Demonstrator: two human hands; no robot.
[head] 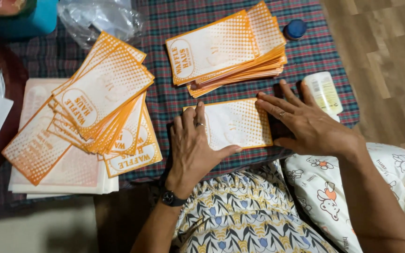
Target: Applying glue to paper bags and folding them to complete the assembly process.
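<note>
A single orange-and-white dotted paper bag [237, 124] lies flat on the checked cloth [174, 100] just in front of me. My left hand [194, 150] rests palm down on its left end, thumb along the near edge; it wears a ring and a black wristwatch. My right hand [305, 122] lies flat over its right end, fingers spread and pointing left. Neither hand grips anything. A neat stack of the same bags [226, 49] sits beyond it. A fanned pile of the bags [94, 103] spreads out to the left.
A white bottle [324, 91] lies by my right hand, and a blue cap [295, 29] sits near the stack. Crumpled clear plastic [99, 18] and a blue container [33, 18] are at the back left. A cartoon-print pillow [352, 187] lies at right, wooden floor [390, 56] beyond.
</note>
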